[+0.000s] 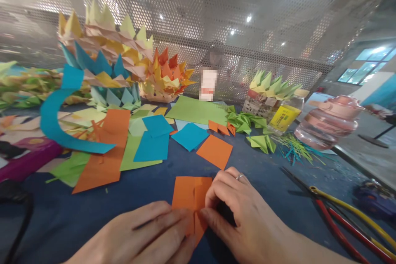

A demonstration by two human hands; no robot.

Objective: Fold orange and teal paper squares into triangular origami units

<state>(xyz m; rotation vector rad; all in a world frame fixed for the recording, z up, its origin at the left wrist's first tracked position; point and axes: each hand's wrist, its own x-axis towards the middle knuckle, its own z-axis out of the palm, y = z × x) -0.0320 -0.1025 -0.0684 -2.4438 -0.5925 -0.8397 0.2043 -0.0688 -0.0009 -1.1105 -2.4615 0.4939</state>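
Observation:
On the dark blue tabletop in front of me lies a sheet of orange paper (185,192), with a fold line running down its middle. My left hand (157,231) holds its lower left part, the fingers close together and covering that corner. At the right edge, my right hand (230,206) pinches the same paper between thumb and curled fingers; it wears a ring. Just beyond are a loose orange square (215,151) and several blue paper squares (189,136).
Scissors (314,192) with red and yellow handles lie at the right. A pink bottle (329,121) and a yellow-labelled bottle (286,113) stand behind them. Folded paper rings (105,57) are stacked at the back left. A curled blue strip (49,115) and a purple tool (34,156) are left.

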